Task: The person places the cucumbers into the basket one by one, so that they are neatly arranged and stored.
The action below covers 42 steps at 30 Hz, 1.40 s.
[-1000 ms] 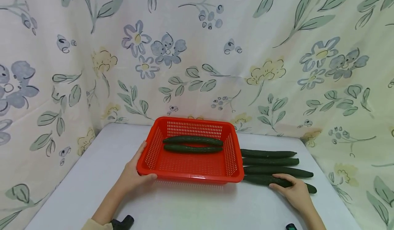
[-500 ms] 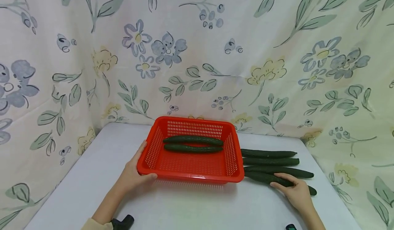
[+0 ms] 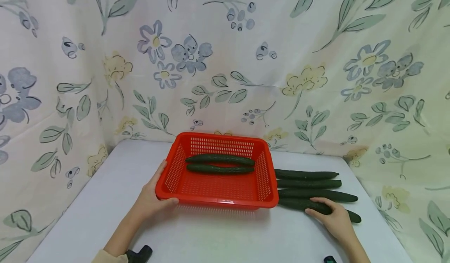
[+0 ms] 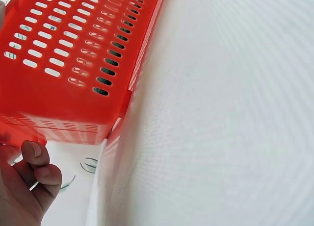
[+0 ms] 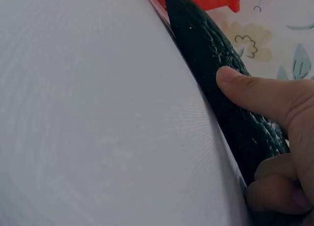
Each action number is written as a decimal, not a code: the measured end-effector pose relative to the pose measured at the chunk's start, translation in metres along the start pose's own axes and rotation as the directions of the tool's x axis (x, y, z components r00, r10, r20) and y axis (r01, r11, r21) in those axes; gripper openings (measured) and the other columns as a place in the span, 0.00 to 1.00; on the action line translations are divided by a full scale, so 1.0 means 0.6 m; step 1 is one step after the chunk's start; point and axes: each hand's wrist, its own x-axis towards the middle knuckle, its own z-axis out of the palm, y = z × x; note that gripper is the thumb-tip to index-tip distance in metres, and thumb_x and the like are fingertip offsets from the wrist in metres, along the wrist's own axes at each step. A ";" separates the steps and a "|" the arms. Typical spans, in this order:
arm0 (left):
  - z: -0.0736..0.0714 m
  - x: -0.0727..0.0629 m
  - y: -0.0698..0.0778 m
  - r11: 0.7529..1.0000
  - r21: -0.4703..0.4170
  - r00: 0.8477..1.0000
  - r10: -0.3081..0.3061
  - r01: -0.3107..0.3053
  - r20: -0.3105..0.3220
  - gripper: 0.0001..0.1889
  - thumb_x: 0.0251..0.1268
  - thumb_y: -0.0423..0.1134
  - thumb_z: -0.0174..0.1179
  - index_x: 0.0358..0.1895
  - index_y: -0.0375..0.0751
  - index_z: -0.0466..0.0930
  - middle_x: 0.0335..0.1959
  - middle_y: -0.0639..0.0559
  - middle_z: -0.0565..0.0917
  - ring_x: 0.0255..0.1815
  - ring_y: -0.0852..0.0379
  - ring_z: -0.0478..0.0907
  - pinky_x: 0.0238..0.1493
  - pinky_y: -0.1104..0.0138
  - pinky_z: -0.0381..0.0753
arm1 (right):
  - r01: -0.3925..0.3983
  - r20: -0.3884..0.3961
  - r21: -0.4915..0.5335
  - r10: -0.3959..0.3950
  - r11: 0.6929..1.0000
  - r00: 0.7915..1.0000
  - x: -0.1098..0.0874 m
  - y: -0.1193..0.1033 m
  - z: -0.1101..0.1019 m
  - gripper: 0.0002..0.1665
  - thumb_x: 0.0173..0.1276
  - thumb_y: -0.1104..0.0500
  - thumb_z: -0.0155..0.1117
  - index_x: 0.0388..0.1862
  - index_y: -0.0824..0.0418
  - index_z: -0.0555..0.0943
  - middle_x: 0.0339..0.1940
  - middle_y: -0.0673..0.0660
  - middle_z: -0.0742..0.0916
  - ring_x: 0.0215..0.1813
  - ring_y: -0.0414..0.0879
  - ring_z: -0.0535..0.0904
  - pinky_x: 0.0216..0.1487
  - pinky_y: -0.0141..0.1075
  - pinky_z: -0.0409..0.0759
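A red plastic basket (image 3: 225, 203) with slotted walls stands mid-table. Inside it, toward the back, two dark green cucumbers (image 3: 220, 169) lie side by side. My left hand (image 3: 152, 201) grips the basket's left front corner, thumb along the front rim and fingers on the left side. In the left wrist view, curled fingers (image 4: 43, 174) show beside the basket's wall. My right hand (image 3: 336, 220) holds the nearest cucumber (image 3: 293, 204) of the row right of the basket, thumb on its near side and fingers over its top. That cucumber lies low at the table surface, its left end beside the basket.
Behind the held cucumber, three more cucumbers (image 3: 318, 195) lie roughly parallel, their left ends close by the basket. All of this is on a white table (image 3: 225, 239). A flowered curtain (image 3: 225, 59) hangs behind the table and along its sides.
The nearest cucumber has turned very slightly under my right hand, its right end a touch closer to the front. My left hand and the basket stay in place.
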 end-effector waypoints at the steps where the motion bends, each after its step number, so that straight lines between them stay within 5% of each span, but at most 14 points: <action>1: 0.000 0.000 0.000 1.000 0.001 1.000 0.001 -0.001 -0.001 0.64 0.53 0.49 0.81 0.89 0.59 0.44 0.83 0.41 0.64 0.71 0.40 0.74 0.51 0.61 0.89 | 0.005 -0.008 -0.012 -0.005 1.000 1.000 0.000 0.000 0.000 0.34 0.61 0.40 0.82 0.60 0.57 0.88 0.66 0.69 0.85 0.70 0.72 0.76 0.66 0.66 0.72; 9: 0.005 0.001 -0.004 1.000 -0.002 1.000 0.001 -0.001 0.013 0.64 0.53 0.49 0.80 0.89 0.58 0.43 0.82 0.39 0.65 0.70 0.39 0.75 0.51 0.61 0.89 | 0.016 -0.095 -0.064 -0.022 0.998 0.995 -0.004 0.002 0.004 0.31 0.58 0.41 0.85 0.55 0.55 0.91 0.60 0.65 0.89 0.64 0.69 0.83 0.59 0.55 0.81; 16: 0.006 0.000 -0.003 1.000 -0.019 1.000 -0.011 0.012 0.024 0.64 0.54 0.51 0.80 0.89 0.60 0.43 0.83 0.41 0.63 0.71 0.38 0.74 0.51 0.56 0.91 | -0.045 -0.090 0.028 0.048 0.999 0.995 -0.005 -0.014 -0.003 0.36 0.59 0.39 0.84 0.59 0.58 0.90 0.66 0.66 0.86 0.69 0.68 0.78 0.64 0.63 0.75; 28: -0.003 0.001 0.001 1.000 0.006 1.000 -0.015 0.015 0.014 0.65 0.52 0.50 0.80 0.89 0.61 0.43 0.81 0.39 0.67 0.68 0.40 0.76 0.50 0.67 0.86 | -0.082 -0.116 0.102 0.094 0.991 0.989 0.027 -0.055 -0.017 0.40 0.59 0.38 0.83 0.64 0.60 0.87 0.71 0.68 0.82 0.75 0.70 0.71 0.67 0.66 0.71; 42: -0.002 0.001 0.005 1.000 -0.014 1.000 -0.011 0.012 0.015 0.65 0.53 0.48 0.81 0.89 0.59 0.42 0.83 0.40 0.62 0.70 0.38 0.75 0.49 0.72 0.82 | -0.017 -0.192 0.154 0.047 0.988 0.980 0.067 -0.095 -0.039 0.38 0.61 0.40 0.83 0.63 0.61 0.87 0.68 0.68 0.84 0.76 0.68 0.71 0.68 0.65 0.72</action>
